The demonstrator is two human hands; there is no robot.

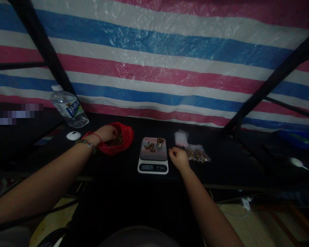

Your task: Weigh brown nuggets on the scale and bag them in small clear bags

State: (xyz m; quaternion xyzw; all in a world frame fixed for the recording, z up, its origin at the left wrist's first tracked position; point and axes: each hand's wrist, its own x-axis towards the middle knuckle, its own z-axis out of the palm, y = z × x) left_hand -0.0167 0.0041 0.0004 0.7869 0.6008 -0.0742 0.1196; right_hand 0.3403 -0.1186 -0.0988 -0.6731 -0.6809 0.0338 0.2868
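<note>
My left hand (107, 133) reaches into a red plastic bag (125, 139) of small brown pieces on the black table; its fingers are down among them, hidden by the bag. A white digital kitchen scale (153, 160) sits in the middle, with a small heap of brown pieces (150, 147) and a little metal cup (160, 142) on its plate. My right hand (179, 158) rests loosely curled on the table just right of the scale, beside a filled clear packet (197, 153). Empty clear bags (181, 137) lie behind that packet.
A large water bottle (69, 107) stands at the back left, with a white round lid-like object (73, 136) near it. Black metal poles (267, 85) slant in front of the striped tarpaulin wall. A blue tray (300, 139) and a white spoon-like object (297, 162) lie at the right.
</note>
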